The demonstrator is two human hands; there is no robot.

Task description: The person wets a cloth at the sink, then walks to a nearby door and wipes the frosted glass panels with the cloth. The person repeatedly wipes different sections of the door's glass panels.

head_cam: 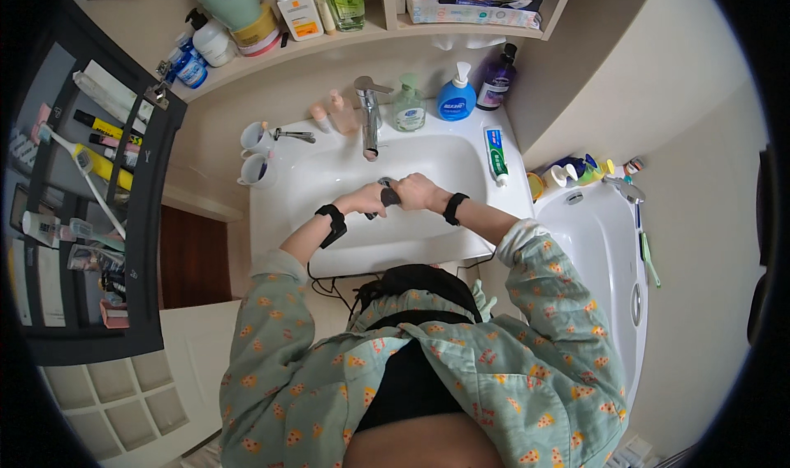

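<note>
Both hands are over the basin of a white washbasin [432,246]. A small dark grey cloth-like item [389,197] is pinched between them, its exact kind unclear. My left hand [365,199] grips its left side, and my right hand [415,191] has hold of the right side. Just above the hands, the chrome faucet [369,113] points down into the basin; no water is visible from it. Behind and below the fingers, part of the metal drain [384,181] shows. A dark bit near the left fingertips is too small to name.
Two cups [253,171] and a metal razor-like tool [296,136] stand at the left rim. A green pump bottle [409,105], a blue pump bottle [457,94] and a toothpaste tube [495,153] line the back and right. An open mirror cabinet [148,233] is at left, a bathtub [592,246] at right.
</note>
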